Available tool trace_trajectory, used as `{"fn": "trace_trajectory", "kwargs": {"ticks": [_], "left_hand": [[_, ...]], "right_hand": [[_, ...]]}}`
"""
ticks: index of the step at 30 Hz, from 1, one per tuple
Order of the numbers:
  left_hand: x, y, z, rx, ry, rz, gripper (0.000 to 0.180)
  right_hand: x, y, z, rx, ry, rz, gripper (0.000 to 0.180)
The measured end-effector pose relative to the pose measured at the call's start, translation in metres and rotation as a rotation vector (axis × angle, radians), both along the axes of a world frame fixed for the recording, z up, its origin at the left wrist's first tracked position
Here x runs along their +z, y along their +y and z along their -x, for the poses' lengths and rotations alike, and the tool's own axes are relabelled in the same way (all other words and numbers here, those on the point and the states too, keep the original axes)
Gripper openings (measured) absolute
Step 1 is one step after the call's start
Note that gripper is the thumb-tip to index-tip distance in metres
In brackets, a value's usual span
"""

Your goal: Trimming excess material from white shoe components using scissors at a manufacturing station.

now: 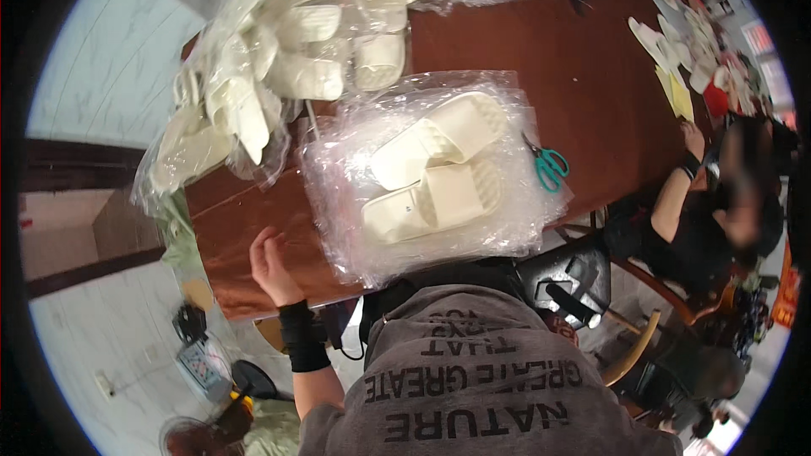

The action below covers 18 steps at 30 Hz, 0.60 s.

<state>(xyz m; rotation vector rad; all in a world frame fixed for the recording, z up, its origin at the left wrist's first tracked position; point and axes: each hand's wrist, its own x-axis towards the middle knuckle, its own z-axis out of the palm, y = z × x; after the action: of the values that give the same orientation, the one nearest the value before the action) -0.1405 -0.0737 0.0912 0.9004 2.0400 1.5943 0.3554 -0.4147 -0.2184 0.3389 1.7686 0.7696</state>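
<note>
My left hand (272,268) is at the table's near left edge with its fingers apart and slightly bent, holding nothing. A black band wraps that wrist. My right hand does not show. In front of me a pair of cream slippers (460,194) lies side by side on a stack of clear plastic bags (338,228), a short way right of my left hand. Scissors with teal handles (551,171) rest against the right side of the stack, their blades partly hidden by the plastic.
Bagged slippers (241,110) are heaped at the table's (549,59) far left, with more plastic behind. At the right, a seated person's hand (691,137) is by a yellow sheet (674,95) and several loose slippers. A black stool seat (564,274) stands at the near edge.
</note>
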Motion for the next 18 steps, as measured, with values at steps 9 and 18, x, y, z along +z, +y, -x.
{"fn": "trace_trajectory", "kwargs": {"ticks": [9,18], "left_hand": [[-0.053,0.121,-0.149,-0.855,-0.138,0.181,0.02],[-0.072,0.148,-0.202,-0.962,0.278,0.231,0.035]], "right_hand": [[-0.036,0.109,-0.078,-0.652,0.152,0.012,0.029],[-0.016,-0.138,-0.075,-1.081,0.391,0.02,0.029]]}}
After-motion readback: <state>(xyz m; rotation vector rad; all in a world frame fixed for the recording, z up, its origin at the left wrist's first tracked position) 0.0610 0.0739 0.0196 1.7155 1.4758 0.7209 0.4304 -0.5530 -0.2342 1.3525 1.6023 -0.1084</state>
